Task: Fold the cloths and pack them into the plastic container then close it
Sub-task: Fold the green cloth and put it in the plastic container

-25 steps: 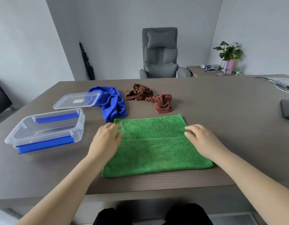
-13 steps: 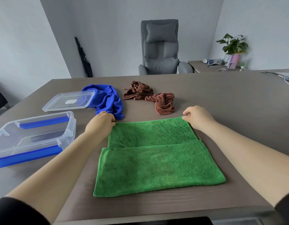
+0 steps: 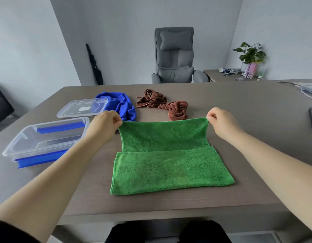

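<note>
Hands (image 3: 104, 127) (image 3: 221, 123) now raised; fingers pinch green cloth (image 3: 169, 165) far corners (lifted off table (image 3: 248, 130)).

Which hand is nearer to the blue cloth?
Left. The left hand pinches the green cloth corner right beside the blue cloth; the right hand pinches the opposite corner, well away.

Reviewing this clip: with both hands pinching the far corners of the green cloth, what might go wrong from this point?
1. The left hand and right hand pinch only the corners of the green cloth; a slip would likely leave the fold crooked.
2. Pulling the far edge over may drag the near folded layer out of line.
3. The blue cloth lies right beside the left hand and partly under the lid, so it could get snagged or nudged.
</note>
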{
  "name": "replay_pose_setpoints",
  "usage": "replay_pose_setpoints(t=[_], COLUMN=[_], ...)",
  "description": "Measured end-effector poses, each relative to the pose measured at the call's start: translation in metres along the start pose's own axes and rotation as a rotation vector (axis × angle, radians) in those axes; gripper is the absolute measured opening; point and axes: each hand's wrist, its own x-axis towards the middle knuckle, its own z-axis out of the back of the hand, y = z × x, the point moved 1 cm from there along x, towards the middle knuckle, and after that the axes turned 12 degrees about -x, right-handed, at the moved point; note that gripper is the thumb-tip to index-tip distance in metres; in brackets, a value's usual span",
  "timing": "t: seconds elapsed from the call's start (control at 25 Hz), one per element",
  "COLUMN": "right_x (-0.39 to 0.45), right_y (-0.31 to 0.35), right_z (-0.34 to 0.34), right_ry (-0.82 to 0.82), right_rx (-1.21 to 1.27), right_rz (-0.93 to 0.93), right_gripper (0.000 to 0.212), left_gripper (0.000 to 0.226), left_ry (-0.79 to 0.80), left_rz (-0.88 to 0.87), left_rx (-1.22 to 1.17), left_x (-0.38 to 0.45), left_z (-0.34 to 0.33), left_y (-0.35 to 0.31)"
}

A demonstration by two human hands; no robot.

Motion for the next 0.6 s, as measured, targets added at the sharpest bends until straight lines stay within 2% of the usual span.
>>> replay_pose_setpoints(t=[0.24,0.44,0.6], right_x=[-0.08,-0.151,-0.18], right_y=[-0.014,-0.021,-0.025], right_z=[0.039,0.043,0.032], right_ry=[-0.109,-0.117,-0.062], right_rx=[0.138,0.108,0.0], right_rz=[0.085,0.16,0.215], right_gripper=[0.011,0.009,0.011], left_gripper=[0.006,0.006,0.003], left_ry=[-0.072,0.011,0.094], left_rz=[-0.164,-0.296,-0.312], left_rx=[-0.065,0.047,0.107], left_x=[-0.069,-0.14,-0.176], left_z=[0.042,0.047,0.036], left_y=[-0.023,-0.022,-0.012])
